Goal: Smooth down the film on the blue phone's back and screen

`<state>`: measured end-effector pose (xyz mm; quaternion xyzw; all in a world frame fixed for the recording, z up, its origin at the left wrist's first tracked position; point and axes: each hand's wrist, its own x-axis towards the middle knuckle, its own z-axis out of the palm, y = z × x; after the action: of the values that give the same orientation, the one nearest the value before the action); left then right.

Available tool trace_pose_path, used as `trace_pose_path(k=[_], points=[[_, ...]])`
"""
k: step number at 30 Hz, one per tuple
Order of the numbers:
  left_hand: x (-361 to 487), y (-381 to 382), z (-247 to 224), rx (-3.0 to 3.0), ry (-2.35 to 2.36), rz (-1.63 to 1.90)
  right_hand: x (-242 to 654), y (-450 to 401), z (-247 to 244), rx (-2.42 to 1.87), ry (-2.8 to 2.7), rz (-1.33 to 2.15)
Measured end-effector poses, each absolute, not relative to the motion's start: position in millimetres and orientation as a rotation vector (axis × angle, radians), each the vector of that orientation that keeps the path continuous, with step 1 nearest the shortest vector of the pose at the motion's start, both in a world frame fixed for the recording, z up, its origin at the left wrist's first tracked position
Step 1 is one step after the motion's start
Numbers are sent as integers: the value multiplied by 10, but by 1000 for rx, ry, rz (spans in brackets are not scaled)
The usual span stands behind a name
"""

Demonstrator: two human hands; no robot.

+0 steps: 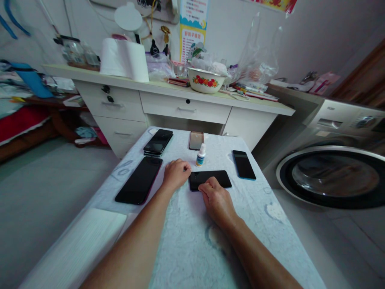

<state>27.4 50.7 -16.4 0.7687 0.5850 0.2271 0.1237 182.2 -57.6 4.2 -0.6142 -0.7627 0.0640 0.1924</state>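
A black smartphone [197, 178] lies sideways, screen up, on the cloth-covered table. My right hand [218, 198] rests over its near edge with the fingers pinched together; whatever they may hold is hidden. Beside the phone's left end, my left hand [176, 175] is curled closed, and I cannot make out what is in it. Just beyond the phone stands a small white spray bottle [200, 155] with a blue and orange label. A larger black tablet or big phone [140, 180] lies left of my left hand.
A stack of phones [158, 141] sits at the table's far left, a brownish phone or case [196, 140] at the far edge, and a blue-edged phone [244, 164] to the right. White paper [81, 237] lies front left. A desk [186, 108] and washing machine [327, 156] stand close by.
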Motion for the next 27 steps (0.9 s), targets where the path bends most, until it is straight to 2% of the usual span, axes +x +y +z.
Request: trace_pose_path(k=[16,27], points=[[277,510,-160,2235,1705,656,2137,-553,137,-1761,-2099,284],[274,515,-169,2240,1706,657,2335,-487,151,-1881,-2052,209]])
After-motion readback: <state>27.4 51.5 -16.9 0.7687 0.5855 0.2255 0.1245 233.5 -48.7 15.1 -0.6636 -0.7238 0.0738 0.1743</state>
